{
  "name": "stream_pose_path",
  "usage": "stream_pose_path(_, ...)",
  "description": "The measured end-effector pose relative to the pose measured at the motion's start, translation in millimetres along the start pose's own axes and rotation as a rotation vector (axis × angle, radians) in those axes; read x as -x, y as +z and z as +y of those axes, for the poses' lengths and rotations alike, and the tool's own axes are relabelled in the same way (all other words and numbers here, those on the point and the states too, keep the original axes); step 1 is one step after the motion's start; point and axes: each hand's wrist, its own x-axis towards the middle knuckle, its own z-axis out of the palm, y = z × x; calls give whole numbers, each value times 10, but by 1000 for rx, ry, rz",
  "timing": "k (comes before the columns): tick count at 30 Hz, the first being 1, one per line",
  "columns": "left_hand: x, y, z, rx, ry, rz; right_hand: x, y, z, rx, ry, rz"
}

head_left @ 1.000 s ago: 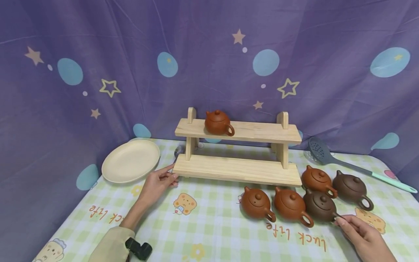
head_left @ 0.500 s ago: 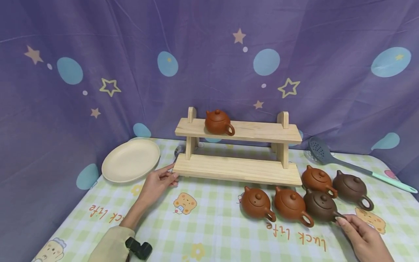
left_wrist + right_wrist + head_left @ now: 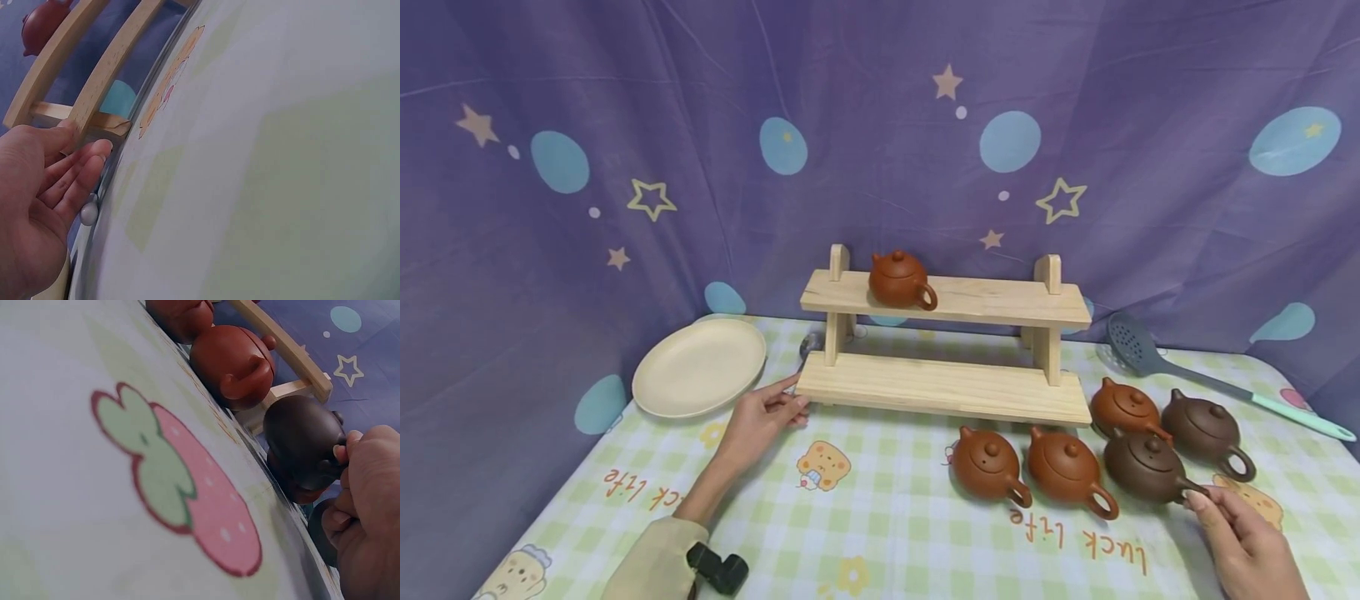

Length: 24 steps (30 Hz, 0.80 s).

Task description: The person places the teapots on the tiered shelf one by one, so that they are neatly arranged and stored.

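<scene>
My right hand [image 3: 1247,533] pinches the handle of a dark brown clay teapot [image 3: 1142,468]. In the right wrist view this teapot [image 3: 300,440] hangs close over the cloth, its handle between thumb and fingers. My left hand [image 3: 763,425] grips the left end of a two-tier wooden shelf [image 3: 940,387], thumb above the lower board and fingers below, as the left wrist view shows. One reddish-brown teapot [image 3: 898,279] stands on the upper board. Two more reddish-brown teapots, one at left [image 3: 987,467] and one beside it [image 3: 1066,469], stand before the shelf.
Behind the held teapot are another reddish-brown teapot [image 3: 1123,408] and a second dark brown one [image 3: 1202,429]. A slotted spatula [image 3: 1195,379] with a mint handle lies at back right. A cream plate [image 3: 700,367] is at left. A spoon [image 3: 808,343] lies by the shelf's left end.
The dark brown teapot in my right hand has shifted slightly to the right, away from the reddish-brown teapot at its left. My left hand stays on the shelf.
</scene>
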Motion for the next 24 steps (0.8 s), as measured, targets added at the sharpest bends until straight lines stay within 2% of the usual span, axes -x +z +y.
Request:
stream_pose_path(9, 0, 4, 16, -5, 1, -7, 1, -22, -85, -39, -2, 20)
stream_pose_path(14, -5, -4, 17, -16, 4, -8, -17, -21, -138, -53, -27, 65)
stream_pose_path(17, -6, -7, 14, -12, 9, -12, -38, -10, -167, -63, -78, 76)
stream_pose_path(22, -9, -2, 4, -6, 16, -14, -90, 21, -227, -129, -226, 88)
stream_pose_path(24, -12, 2, -6, -7, 15, -12, -101, 24, -260, -142, -253, 94)
